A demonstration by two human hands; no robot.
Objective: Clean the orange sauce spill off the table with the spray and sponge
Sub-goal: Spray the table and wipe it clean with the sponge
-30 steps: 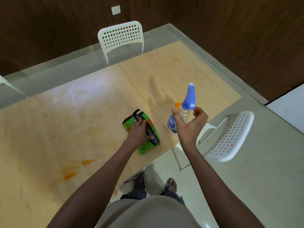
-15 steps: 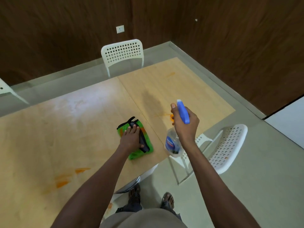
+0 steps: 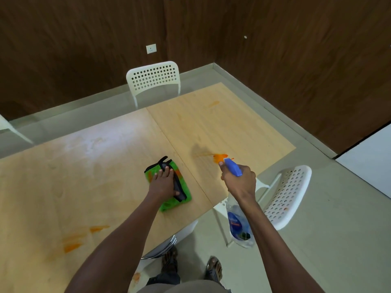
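Note:
My right hand [image 3: 239, 182] grips a clear spray bottle [image 3: 238, 220] with a blue trigger head [image 3: 232, 168], tipped so the nozzle points at a bright orange sauce spill [image 3: 220, 157] on the light wooden table [image 3: 84, 176]. My left hand [image 3: 164, 182] lies flat on a green sponge cloth with black trim [image 3: 179, 187], pressing it to the table left of the spill. More orange smears [image 3: 72, 246] sit near the table's front left, and a faint orange mark [image 3: 214, 103] lies at the far right.
A white perforated chair [image 3: 153, 78] stands at the table's far side and another white chair [image 3: 285, 195] at my right, close to the bottle. Dark wood walls enclose the corner. My sandalled feet [image 3: 213, 269] stand on the grey floor by the table's edge.
My right hand tilted the spray bottle from upright to nozzle-forward and moved it over the table toward the orange spill. My left hand stayed on the sponge cloth.

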